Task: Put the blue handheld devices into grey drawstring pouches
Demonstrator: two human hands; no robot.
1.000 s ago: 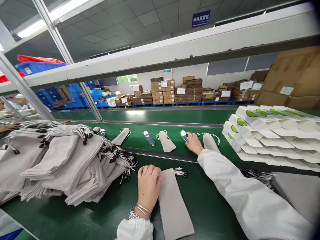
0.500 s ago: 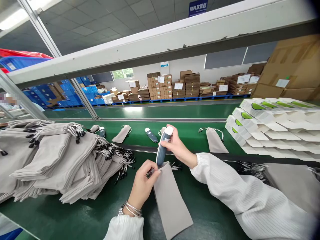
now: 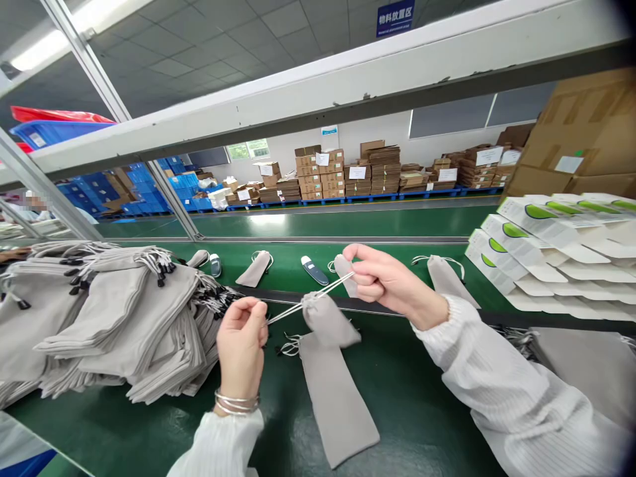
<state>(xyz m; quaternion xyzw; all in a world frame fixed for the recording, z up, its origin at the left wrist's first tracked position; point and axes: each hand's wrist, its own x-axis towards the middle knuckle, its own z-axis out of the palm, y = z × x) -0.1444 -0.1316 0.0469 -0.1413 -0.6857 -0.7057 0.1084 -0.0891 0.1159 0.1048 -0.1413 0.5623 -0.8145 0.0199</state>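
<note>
A small grey drawstring pouch [image 3: 332, 321] hangs tilted, its mouth gathered and its lower part blurred. The pale drawstring cords [image 3: 325, 290] run taut to either side of that mouth. At the left end, my left hand [image 3: 242, 338] is closed on a cord. My right hand [image 3: 382, 278] pinches the other end, higher up. Under the hanging pouch, a flat grey pouch [image 3: 340, 404] lies on the green work surface, its cords towards the left. Whether the gathered pouch holds anything is hidden by the cloth.
A large pile of grey pouches [image 3: 114, 311] lies left. Beyond the dark rail, a blue-and-white handheld device [image 3: 314, 270] and several pouches rest on a green belt [image 3: 283, 258]. White cartons [image 3: 551, 258] are stacked right, near more pouches [image 3: 581, 361]. A white beam [image 3: 278, 99] crosses above.
The blue-and-white device my right hand held at a pouch's mouth is out of sight. Both hands have moved apart, now gripping cords, and the pouch between them is gathered shut.
</note>
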